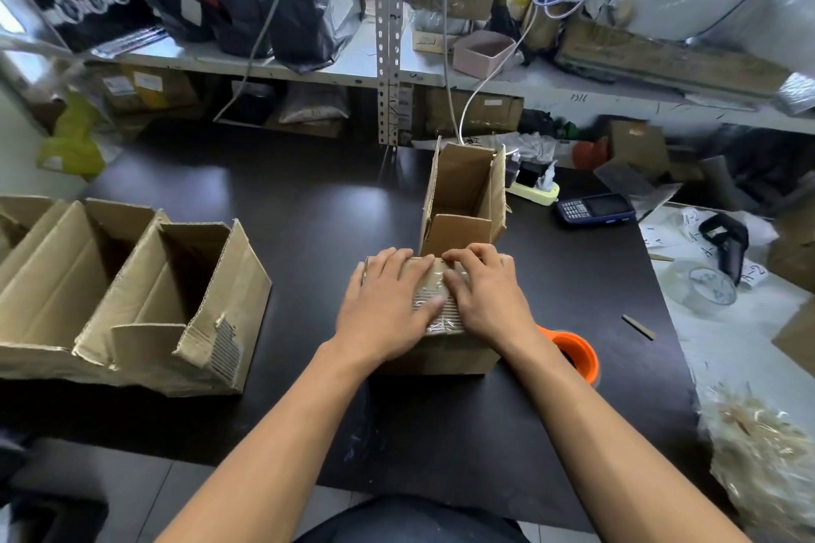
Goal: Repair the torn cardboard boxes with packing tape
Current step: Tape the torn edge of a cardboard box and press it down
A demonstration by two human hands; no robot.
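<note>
A: From the head view, which step is the person on?

B: Judging by the layout, the smoothing step. A small cardboard box (445, 313) lies on its side near the middle of the dark bench (282, 207), its open mouth and flaps pointing to twelve o'clock. A glossy strip of clear tape (434, 313) crosses the torn patch on the upward face, where the corrugated ribbing shows through.

A: And the hands?

B: The left hand (388, 300) lies flat on the nine o'clock half of that face, fingers straight and spread, the thumb stretched across onto the tape. The right hand (489, 295) sits at three o'clock of it, fingers a little bent at the far edge, thumb pressing the tape. Neither hand grips anything; both press down, open.

A: Where is the tape roll?

B: An orange-cored tape roll (573, 355) stands on the bench at four o'clock of the box, just beside the right wrist and partly hidden by it. A second, clear roll (705, 287) lies further out at three o'clock on the white surface.

A: What would the next move call for?

B: Likely rubbing the strip down to its ends so it bonds over the ribbing, then turning to the larger torn box (176, 313) at nine o'clock, whose corner shows exposed corrugation. That would mean reaching for the orange roll. Whether the strip is already cut cannot be told from here.
</note>
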